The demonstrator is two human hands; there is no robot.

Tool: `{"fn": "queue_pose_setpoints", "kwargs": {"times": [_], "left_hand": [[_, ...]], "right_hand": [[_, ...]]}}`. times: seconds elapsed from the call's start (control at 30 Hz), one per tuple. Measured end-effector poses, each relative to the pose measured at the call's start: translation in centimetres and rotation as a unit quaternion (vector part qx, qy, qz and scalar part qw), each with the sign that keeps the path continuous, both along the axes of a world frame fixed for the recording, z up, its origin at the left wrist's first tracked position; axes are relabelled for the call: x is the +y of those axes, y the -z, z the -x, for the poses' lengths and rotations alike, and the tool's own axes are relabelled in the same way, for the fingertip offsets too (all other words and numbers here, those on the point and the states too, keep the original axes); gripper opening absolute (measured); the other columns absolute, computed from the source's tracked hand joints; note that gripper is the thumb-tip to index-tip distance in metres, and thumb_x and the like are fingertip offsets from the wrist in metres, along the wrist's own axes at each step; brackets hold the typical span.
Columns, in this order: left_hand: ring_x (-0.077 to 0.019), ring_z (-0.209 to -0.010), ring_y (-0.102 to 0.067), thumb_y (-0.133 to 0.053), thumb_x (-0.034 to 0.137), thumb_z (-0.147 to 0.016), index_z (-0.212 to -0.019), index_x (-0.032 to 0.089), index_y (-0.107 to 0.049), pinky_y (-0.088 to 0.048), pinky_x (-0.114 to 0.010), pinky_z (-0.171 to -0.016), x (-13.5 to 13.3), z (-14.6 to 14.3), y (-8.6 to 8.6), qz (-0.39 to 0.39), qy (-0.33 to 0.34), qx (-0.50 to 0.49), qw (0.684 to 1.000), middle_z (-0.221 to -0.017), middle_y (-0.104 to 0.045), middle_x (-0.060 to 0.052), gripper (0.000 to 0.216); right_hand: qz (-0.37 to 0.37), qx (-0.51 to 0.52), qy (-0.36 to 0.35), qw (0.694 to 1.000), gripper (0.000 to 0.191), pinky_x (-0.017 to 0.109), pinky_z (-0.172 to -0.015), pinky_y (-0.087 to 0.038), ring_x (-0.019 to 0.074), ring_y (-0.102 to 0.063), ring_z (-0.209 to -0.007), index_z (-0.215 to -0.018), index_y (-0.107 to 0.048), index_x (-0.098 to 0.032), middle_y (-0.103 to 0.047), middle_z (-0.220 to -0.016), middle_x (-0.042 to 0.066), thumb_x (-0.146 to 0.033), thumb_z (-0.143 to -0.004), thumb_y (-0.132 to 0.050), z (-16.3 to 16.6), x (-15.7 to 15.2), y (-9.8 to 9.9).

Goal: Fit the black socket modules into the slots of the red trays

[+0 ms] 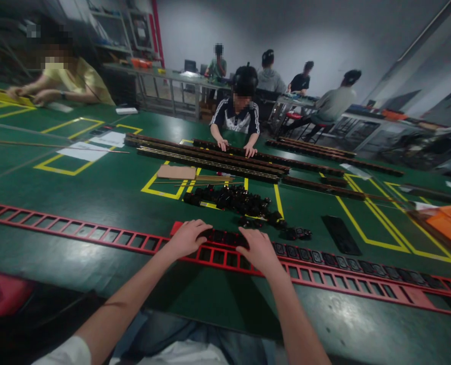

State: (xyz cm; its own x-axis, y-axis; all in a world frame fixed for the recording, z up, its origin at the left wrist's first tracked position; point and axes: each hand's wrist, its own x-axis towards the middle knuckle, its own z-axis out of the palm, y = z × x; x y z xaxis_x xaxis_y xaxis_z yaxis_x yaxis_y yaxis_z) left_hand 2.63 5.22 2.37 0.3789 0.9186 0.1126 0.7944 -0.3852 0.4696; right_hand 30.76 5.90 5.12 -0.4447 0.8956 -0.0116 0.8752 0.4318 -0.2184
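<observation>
A long red slotted rail (96, 234) runs across the green table (114, 192) in front of me. My left hand (187, 237) rests on the rail's far edge, fingers curled down over small black parts (221, 235) seated in its slots. My right hand (257, 248) lies just to the right, fingers bent down onto the same row. To the right the slots hold more black parts (324, 257); those to the left are bare. A heap of loose black parts (240, 200) lies just beyond my hands.
A person across the table presses both hands (236, 147) on long dark rails (210, 159). Another person sits at the far left (63, 76), others at benches behind. An orange bin (449, 223) stands at the right, papers (92, 147) at the left, a black flat piece (341, 234) nearby.
</observation>
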Motion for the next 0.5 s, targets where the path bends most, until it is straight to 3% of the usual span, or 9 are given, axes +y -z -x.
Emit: {"fn": "queue_pose_setpoints", "kwargs": {"times": [0.1, 0.23, 0.37, 0.5], "left_hand": [[-0.0251, -0.114, -0.059, -0.055, 0.022, -0.093, -0.134, 0.025, -0.058, -0.044, -0.044, -0.103, 0.2, -0.2, 0.2, -0.022, -0.013, 0.014, 1.000, -0.122, -0.065, -0.006, 0.041], [-0.0248, -0.114, -0.058, -0.053, 0.025, -0.094, -0.134, 0.024, -0.057, -0.041, -0.044, -0.108, 0.1, -0.1, 0.2, -0.034, -0.017, 0.028, 0.999, -0.123, -0.064, -0.006, 0.040], [-0.0264, -0.115, -0.058, -0.056, 0.040, -0.094, -0.135, 0.023, -0.055, -0.037, -0.048, -0.111, -0.2, 0.8, 0.1, -0.041, -0.014, 0.044, 0.998, -0.126, -0.063, -0.007, 0.045], [-0.0290, -0.119, -0.057, -0.060, 0.046, -0.091, -0.133, 0.022, -0.056, -0.030, -0.054, -0.115, -0.4, 1.4, 0.1, -0.064, -0.047, 0.071, 0.994, -0.125, -0.064, -0.009, 0.048]], "right_hand": [[-0.010, -0.018, 0.060, 0.998, 0.050, 0.050, -0.103, -0.040, 0.0327, -0.055, -0.124, -0.134, -0.059, -0.019, -0.064, -0.132, 0.012, -0.031, -0.087, -0.070, -4.4, 0.2, 0.6], [0.010, 0.053, 0.054, 0.997, 0.046, 0.044, -0.100, -0.046, 0.0287, -0.059, -0.115, -0.123, -0.067, -0.018, -0.069, -0.123, 0.011, -0.027, -0.079, -0.078, -6.9, 1.0, 1.2], [0.021, 0.098, 0.039, 0.994, 0.046, 0.041, -0.099, -0.048, 0.0268, -0.061, -0.110, -0.118, -0.069, -0.017, -0.071, -0.115, 0.010, -0.025, -0.075, -0.082, -6.0, 1.4, 1.5], [0.014, 0.109, 0.026, 0.994, 0.046, 0.040, -0.098, -0.048, 0.0261, -0.060, -0.109, -0.120, -0.069, -0.018, -0.070, -0.115, 0.009, -0.027, -0.076, -0.082, -3.1, 1.2, 1.5]]}}
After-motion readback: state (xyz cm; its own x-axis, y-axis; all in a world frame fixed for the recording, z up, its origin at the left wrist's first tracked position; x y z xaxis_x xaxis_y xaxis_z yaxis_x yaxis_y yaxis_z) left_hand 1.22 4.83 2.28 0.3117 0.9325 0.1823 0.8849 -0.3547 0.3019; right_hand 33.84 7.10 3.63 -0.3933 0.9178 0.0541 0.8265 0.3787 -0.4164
